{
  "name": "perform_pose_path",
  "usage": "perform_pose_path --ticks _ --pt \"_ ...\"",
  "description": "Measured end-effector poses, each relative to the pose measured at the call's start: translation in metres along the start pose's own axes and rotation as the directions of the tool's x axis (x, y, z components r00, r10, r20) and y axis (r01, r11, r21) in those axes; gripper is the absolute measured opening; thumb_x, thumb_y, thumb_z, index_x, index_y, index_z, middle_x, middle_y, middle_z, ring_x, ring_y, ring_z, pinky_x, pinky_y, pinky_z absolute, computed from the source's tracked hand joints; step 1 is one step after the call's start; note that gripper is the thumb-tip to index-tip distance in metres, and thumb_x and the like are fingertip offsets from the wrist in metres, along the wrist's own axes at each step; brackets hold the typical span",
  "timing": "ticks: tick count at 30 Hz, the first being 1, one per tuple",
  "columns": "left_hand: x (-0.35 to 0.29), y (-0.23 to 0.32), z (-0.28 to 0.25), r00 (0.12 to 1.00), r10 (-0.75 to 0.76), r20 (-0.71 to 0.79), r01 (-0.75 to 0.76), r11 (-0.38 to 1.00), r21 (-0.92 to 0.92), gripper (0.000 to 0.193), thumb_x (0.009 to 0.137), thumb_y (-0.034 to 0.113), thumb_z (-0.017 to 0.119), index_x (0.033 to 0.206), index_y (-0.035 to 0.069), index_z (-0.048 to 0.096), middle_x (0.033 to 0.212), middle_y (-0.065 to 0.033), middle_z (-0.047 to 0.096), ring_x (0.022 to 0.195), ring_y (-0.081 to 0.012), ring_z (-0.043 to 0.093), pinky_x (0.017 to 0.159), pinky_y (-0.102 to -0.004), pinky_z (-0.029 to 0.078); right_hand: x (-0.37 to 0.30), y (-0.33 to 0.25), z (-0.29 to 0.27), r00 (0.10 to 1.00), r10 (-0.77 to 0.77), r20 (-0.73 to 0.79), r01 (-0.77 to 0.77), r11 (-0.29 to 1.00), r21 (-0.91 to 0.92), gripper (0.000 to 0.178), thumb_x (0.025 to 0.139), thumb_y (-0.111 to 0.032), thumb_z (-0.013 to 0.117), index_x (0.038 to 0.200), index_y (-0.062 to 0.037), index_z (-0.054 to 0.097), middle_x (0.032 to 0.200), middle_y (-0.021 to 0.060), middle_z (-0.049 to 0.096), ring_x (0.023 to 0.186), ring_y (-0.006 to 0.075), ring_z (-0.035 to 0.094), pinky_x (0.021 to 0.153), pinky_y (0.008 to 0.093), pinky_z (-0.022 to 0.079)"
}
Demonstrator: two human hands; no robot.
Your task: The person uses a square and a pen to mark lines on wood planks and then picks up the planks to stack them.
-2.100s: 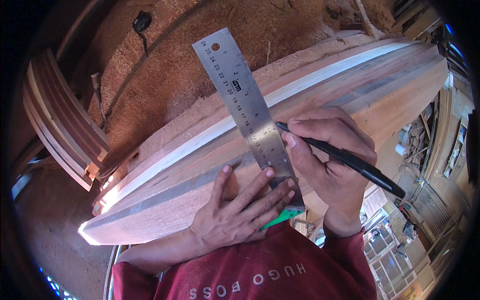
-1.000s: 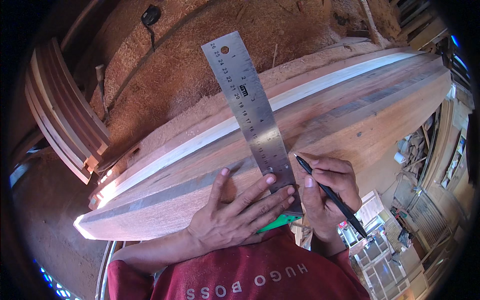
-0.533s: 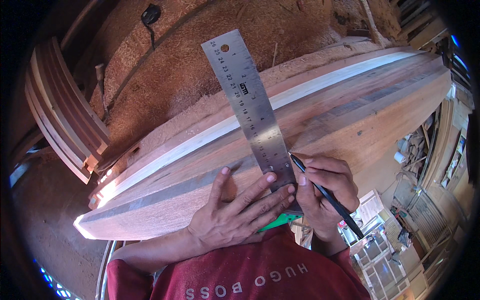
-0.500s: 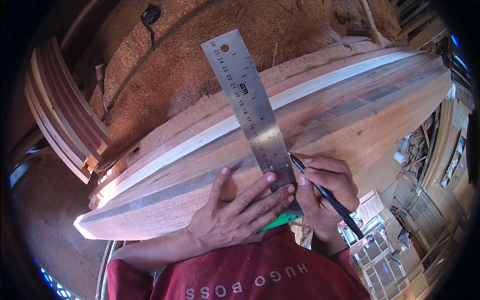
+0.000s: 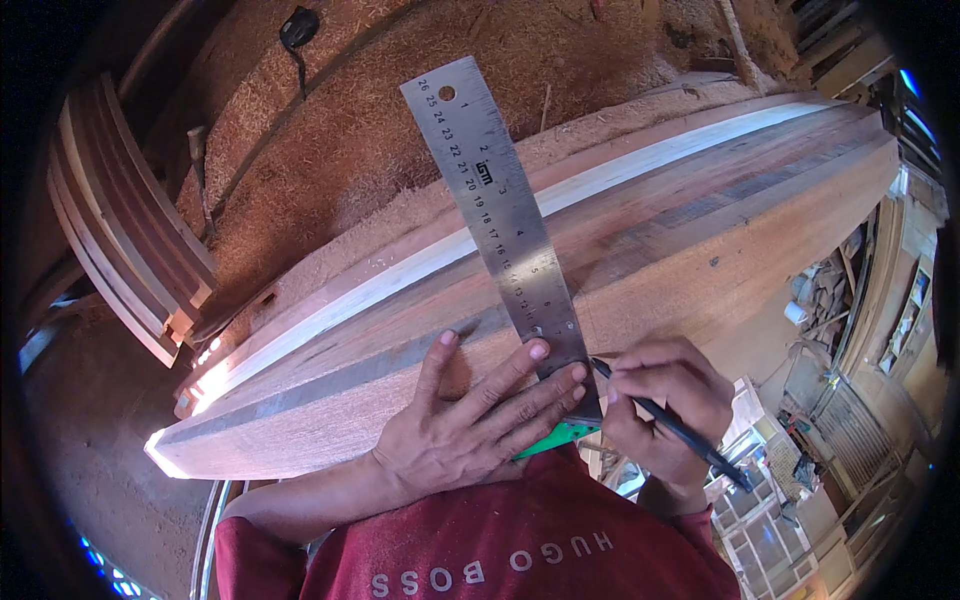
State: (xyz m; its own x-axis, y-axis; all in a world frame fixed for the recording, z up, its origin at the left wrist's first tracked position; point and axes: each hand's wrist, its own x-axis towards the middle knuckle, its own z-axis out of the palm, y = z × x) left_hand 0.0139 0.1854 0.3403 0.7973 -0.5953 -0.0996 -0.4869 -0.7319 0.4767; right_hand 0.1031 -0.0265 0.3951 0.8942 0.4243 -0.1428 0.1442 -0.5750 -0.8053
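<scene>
A steel try square (image 5: 497, 220) with a green handle (image 5: 556, 438) lies across a long, layered wooden beam (image 5: 640, 268). My left hand (image 5: 455, 425) presses on its blade near the handle, fingers spread; the thumb rests on the wood and the palm hides part of the handle. Pinched in my right hand (image 5: 672, 400) is a slim black pen (image 5: 680, 428). Its tip is at the blade's right edge, close to my left fingertips and near the handle end.
Curved laminated wood pieces (image 5: 125, 215) stand at the left. Beyond the beam, shavings cover the ground (image 5: 350, 150), where a black tape-measure-like object (image 5: 299, 27) and a hammer-like tool (image 5: 200, 180) lie. Shelves and scrap wood (image 5: 840, 400) fill the right side.
My right hand has drawn the pen down along the blade's edge, toward my body and slightly right. My left hand and the try square have hardly moved.
</scene>
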Motion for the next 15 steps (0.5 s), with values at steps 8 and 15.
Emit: perform_pose_path --ticks 8,15 --pt "0.001 -0.001 -0.005 0.998 0.014 0.062 -0.020 0.996 0.083 0.075 0.083 0.079 0.044 0.148 0.042 0.045 0.160 0.0147 0.034 0.149 -0.0182 0.030 0.117 -0.0736 0.008 0.072 0.009 0.016 0.981 -0.142 -0.133 0.153 0.985 0.076 0.021 0.073 0.007 0.076 0.091 -0.0021 0.068 0.086 0.0130 0.069 0.080 0.0230 0.070 0.067 0.0318 0.056" --pt "0.002 0.002 -0.004 0.998 0.017 0.054 -0.021 0.997 0.075 0.075 0.084 0.077 0.048 0.149 0.041 0.044 0.160 0.0151 0.034 0.149 -0.0180 0.031 0.115 -0.0759 0.005 0.039 0.028 -0.012 0.829 0.026 -0.558 0.037 0.994 0.101 0.013 0.087 0.002 0.072 0.099 0.0036 0.067 0.102 0.0185 0.067 0.086 0.0232 0.070 0.073 0.0317 0.058"
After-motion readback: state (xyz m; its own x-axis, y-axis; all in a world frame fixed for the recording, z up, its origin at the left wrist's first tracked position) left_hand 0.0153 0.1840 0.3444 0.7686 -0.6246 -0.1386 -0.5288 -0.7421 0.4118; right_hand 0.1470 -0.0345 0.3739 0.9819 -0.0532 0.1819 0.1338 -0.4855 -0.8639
